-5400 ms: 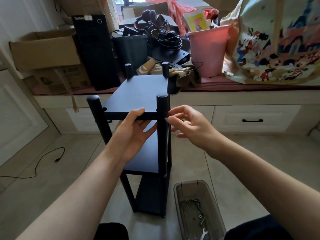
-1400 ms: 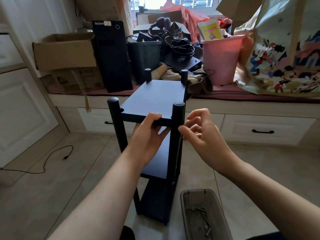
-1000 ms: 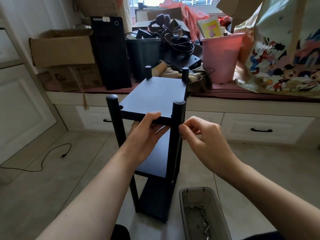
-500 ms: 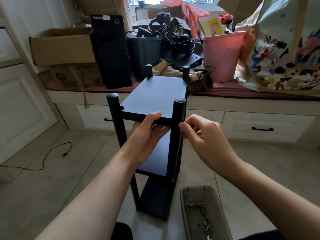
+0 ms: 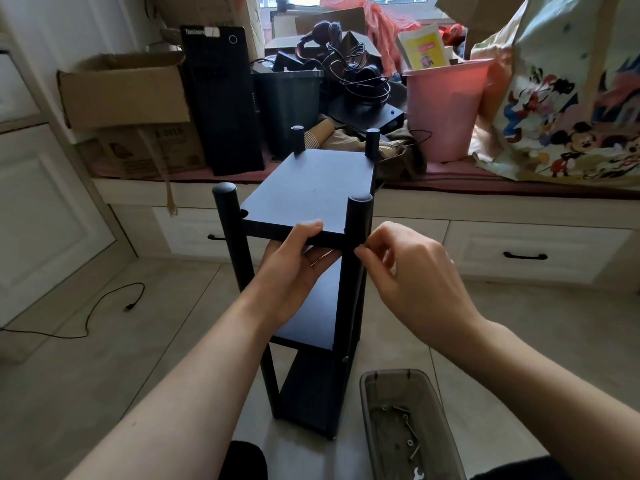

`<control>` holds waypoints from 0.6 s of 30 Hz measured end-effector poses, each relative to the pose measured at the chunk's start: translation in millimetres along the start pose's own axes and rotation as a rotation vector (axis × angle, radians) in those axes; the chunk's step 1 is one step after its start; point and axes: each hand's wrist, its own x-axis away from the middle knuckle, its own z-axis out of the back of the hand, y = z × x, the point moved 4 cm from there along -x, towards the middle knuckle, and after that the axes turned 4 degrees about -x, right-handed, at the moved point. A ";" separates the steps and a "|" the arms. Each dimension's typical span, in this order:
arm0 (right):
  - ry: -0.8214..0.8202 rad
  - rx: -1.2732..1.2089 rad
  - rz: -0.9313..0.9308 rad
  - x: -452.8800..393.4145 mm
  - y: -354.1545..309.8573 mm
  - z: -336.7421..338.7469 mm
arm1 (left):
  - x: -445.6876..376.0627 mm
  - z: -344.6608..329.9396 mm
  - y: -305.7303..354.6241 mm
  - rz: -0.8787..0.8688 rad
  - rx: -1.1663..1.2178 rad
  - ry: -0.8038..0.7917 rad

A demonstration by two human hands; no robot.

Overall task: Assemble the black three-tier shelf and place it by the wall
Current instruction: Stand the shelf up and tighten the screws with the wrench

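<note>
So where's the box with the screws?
The box sits on the floor at the bottom right, beside the shelf, under the right hand.

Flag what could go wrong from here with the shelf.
The right hand pinches at the near right post, probably on a screw too small to see; dropped, it could roll across the floor. The left hand alone steadies the top board; a hard twist might rock the shelf toward the tray of loose hardware.

Beige tiled floor (image 5: 104, 358), white drawer bench (image 5: 519, 237), cluttered sunlit window (image 5: 346, 1)
</note>
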 end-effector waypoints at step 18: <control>-0.070 0.042 -0.051 -4.8 3.1 -0.7 | 0.0 0.5 -1.7 0.006 0.001 0.020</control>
